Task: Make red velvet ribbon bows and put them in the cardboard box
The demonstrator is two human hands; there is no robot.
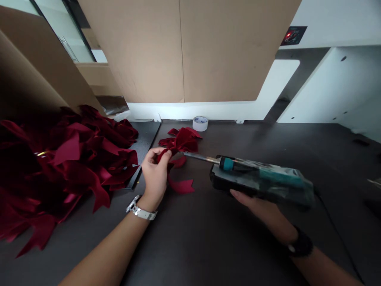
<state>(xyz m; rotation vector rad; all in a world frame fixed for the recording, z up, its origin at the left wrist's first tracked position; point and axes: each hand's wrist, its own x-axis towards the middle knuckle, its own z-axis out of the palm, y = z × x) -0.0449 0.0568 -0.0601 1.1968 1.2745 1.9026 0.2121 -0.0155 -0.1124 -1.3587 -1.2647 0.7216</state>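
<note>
Left fingers (165,158) pinch red bow (185,140) between them.

"What's the left hand (155,172) pinching?"

"A dark red ribbon bow (183,140), near the desk's (205,234) far edge."

"And the right hand (253,203)?"

"It grips a teal-and-black tool (263,178) from below; the metal rod (201,157) points at the bow, though contact is hard to tell."

"What else?"

"A white tape roll (200,124) by the far edge, and a heap of red ribbons (70,169) toward the left edge."

Two hands (156,171) (257,206), one corded tool (262,176), one tape roll (200,126).
</note>
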